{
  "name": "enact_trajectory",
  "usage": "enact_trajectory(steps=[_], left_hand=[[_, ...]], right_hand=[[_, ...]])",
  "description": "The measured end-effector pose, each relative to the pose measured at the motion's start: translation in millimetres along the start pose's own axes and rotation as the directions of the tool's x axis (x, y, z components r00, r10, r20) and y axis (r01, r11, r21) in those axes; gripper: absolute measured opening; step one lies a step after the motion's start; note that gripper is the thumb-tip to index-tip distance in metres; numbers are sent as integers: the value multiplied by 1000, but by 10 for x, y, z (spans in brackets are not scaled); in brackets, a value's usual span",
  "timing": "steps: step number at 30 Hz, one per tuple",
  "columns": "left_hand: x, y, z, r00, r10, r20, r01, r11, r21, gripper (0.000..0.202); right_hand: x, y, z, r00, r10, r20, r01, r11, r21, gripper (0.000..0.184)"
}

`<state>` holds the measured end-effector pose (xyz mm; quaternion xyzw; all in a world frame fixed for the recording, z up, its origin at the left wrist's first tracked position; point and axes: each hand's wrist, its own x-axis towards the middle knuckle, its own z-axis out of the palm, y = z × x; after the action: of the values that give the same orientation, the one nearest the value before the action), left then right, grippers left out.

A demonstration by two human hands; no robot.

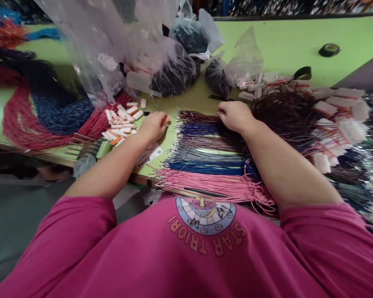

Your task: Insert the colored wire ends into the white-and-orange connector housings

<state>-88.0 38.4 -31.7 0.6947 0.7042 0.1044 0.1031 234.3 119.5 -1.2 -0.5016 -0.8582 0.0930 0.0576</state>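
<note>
My left hand [153,126] is closed around a small orange-and-white connector [165,120], of which only an end shows. Just left of it lies a heap of similar white-and-orange connectors [121,120] on the green table. My right hand [236,116] is closed at the far edge of the laid-out wires, next to a bundle of dark brown wires [195,116]; whatever its fingers pinch is too small to make out. Nearer to me, rows of blue wires [202,167] and pink wires [202,181] lie side by side, their bare silvery ends to the left.
Clear plastic bags [174,70] with dark contents stand behind my hands. Dark wires with white connector housings [342,124] pile up at right. Red and blue wire bundles [62,111] lie left, near a green-handled tool [103,149]. A black tape roll [329,50] sits far right.
</note>
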Motion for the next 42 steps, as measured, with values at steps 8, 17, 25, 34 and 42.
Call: enact_trajectory(steps=[8,17,25,34,42], left_hand=[[159,7,-232,932,-358,-64,230,717,-657,18],[218,48,-237,875,-467,131,318,347,-882,6],[155,185,-528,851,-340,400,327,-253,-911,27],[-247,928,-454,859,-189,476,375,-402,-835,35],[-187,1210,-278,833,13,554,508,-415,-755,28]], right_hand=[[37,79,-61,1000,18,8,-20,974,228,28],[162,241,-36,880,400,-257,-195,797,572,21],[-75,24,-135,991,-119,66,110,987,119,25],[-127,231,-262,944,107,-313,-53,983,177,42],[-354,-95,-416,932,-351,-91,363,900,242,32]])
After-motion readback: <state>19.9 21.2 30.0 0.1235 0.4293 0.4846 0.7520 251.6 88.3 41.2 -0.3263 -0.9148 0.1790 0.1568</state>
